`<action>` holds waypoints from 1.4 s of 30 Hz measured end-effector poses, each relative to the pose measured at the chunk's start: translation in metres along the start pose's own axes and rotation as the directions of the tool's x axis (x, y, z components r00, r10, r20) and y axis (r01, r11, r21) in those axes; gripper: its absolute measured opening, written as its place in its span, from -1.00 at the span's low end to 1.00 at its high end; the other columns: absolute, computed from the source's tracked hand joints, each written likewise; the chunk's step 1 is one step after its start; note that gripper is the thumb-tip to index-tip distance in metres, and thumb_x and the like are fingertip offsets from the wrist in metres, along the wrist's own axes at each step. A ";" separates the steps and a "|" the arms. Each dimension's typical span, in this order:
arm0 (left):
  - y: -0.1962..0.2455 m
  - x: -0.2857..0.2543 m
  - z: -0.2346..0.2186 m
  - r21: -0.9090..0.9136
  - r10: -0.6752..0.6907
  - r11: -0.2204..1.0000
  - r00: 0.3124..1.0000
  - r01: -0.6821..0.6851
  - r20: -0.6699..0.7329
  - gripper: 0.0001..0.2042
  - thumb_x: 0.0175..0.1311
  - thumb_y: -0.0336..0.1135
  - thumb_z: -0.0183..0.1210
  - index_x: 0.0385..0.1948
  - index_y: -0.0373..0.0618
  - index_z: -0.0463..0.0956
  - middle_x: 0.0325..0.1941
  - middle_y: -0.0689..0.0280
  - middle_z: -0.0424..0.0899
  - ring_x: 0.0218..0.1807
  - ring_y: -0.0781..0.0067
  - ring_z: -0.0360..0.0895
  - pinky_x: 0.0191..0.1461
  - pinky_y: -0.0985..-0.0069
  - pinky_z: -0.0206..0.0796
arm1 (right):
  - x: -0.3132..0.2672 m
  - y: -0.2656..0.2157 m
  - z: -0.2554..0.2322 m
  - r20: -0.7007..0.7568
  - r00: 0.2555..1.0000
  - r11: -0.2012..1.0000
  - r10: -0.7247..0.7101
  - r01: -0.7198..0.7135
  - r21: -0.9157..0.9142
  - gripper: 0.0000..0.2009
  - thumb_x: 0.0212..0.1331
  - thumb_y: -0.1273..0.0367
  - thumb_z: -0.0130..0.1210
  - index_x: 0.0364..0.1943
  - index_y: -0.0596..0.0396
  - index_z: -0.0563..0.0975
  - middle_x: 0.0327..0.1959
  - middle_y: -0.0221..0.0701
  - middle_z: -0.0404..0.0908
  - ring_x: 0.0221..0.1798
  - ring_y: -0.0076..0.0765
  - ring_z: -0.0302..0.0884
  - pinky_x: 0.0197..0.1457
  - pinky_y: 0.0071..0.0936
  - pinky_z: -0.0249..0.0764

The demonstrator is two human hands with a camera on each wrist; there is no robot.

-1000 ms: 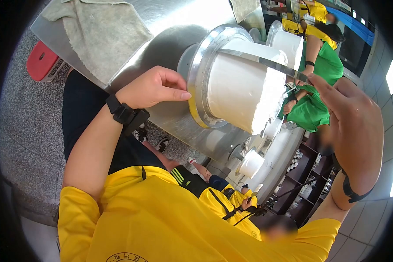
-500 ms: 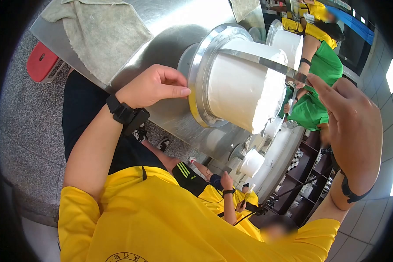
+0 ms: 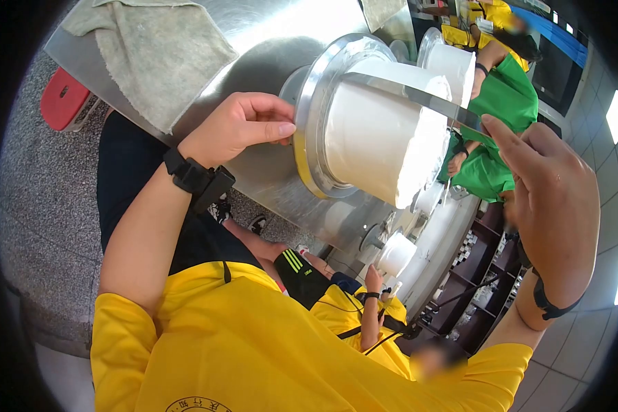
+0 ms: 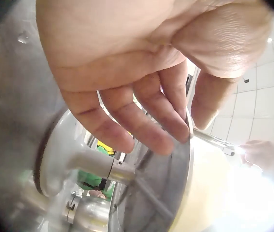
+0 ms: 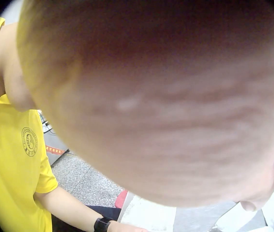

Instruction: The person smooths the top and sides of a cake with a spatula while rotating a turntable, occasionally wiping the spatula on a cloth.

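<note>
At the rim of the metal turntable [image 3: 310, 96], my left hand [image 3: 233, 130] pinches the edge between thumb and fingers. In the left wrist view, the curled fingers of this hand [image 4: 142, 72] lie at the turntable's underside [image 4: 158, 188], with the thumb across the rim. A tall white-coated cylinder [image 3: 371, 137] stands on the turntable, its far top edge rough. My right hand [image 3: 553, 192] grips the end of a long metal spatula [image 3: 419, 96], whose blade lies along the white surface. The right wrist view is mostly filled by the right hand [image 5: 161, 111], hiding its grip.
A grey cloth [image 3: 161, 58] lies on the steel table [image 3: 261, 79]. Beyond the turntable stand another white cylinder [image 3: 450, 65] and a smaller one [image 3: 395, 254]. People in green [image 3: 508, 96] and yellow [image 3: 336, 312] are nearby. A red stool [image 3: 64, 99] stands beside the table.
My left hand has shifted slightly up along the turntable rim. My right hand and the spatula have barely moved. The nearby person in yellow has raised a hand towards the small white cylinder.
</note>
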State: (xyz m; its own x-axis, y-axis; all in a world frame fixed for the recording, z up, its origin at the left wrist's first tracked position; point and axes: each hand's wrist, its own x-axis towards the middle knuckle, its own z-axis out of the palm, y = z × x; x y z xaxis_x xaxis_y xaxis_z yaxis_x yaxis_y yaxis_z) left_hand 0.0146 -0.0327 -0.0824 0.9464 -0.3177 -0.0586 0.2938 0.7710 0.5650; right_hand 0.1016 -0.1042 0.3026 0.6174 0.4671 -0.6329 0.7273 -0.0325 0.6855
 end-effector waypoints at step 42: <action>0.002 0.005 -0.011 -0.352 0.231 0.915 0.971 -0.197 0.058 -0.35 0.43 -0.13 0.19 0.47 -0.19 0.19 0.47 0.06 0.40 0.33 0.27 0.49 0.46 0.27 0.29 | -0.008 -0.010 -0.003 -0.015 1.000 1.000 0.003 -0.003 0.000 -0.53 0.15 0.60 0.29 0.16 -0.15 0.67 -0.37 -0.39 0.54 -0.35 -0.34 0.59 -0.29 -0.48 0.59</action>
State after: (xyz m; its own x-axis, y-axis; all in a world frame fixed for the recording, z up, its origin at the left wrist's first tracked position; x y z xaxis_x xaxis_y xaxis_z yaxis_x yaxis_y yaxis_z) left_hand 0.0210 -0.0263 -0.0905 0.9793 -0.1621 0.1212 0.1298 0.9623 0.2391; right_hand 0.0881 -0.1053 0.3018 0.6153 0.4804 -0.6250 0.7251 -0.0338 0.6878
